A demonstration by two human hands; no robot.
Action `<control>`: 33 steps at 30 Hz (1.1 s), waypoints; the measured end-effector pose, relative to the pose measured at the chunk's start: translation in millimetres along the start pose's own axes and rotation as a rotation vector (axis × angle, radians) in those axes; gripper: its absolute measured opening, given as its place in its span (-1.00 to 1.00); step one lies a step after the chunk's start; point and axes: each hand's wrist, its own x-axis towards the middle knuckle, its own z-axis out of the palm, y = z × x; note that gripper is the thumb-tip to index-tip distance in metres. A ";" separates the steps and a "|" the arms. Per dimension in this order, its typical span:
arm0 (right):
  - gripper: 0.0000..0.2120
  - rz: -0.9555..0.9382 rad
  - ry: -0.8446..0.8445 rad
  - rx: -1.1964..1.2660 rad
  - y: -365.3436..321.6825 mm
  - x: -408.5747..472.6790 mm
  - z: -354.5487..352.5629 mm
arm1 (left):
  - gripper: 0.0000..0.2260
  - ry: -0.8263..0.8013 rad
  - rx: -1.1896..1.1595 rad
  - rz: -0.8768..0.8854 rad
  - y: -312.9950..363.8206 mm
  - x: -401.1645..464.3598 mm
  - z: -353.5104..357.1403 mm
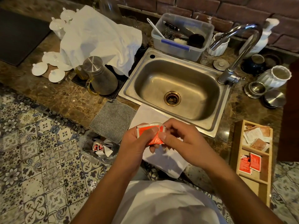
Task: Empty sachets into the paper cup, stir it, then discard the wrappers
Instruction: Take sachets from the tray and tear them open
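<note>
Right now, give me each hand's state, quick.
Left hand: closed on the red sachet.
Right hand: closed, pinching the same sachet at its top edge.

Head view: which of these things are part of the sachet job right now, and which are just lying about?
In the job:
- red sachet, pinched by left hand and right hand
- paper cup, only its rim visible behind the hands
- spare red sachets in wooden tray
- bag of used wrappers

Lying about:
- sink
- steel jug
- grey cloth
- plastic tub
</note>
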 end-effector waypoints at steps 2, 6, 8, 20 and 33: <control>-0.92 0.050 -0.087 0.137 -0.9 -0.1 -5.7 | -0.87 -0.011 0.012 0.026 -0.1 -1.8 1.1; -0.88 0.053 -0.096 0.209 0.1 3.6 -12.2 | -0.85 -0.024 -0.020 0.027 -2.3 -4.7 5.0; -0.87 0.041 -0.094 0.215 0.5 3.6 -12.5 | -0.83 -0.043 -0.027 0.011 -3.4 -5.0 5.6; -0.85 -0.139 -0.038 -0.321 -3.2 4.2 -19.9 | -0.83 0.005 -0.053 -0.044 -14.0 0.1 8.4; -0.87 -0.294 0.109 -0.509 4.7 5.5 -11.1 | -0.88 0.047 -0.265 -0.171 -19.6 3.0 13.7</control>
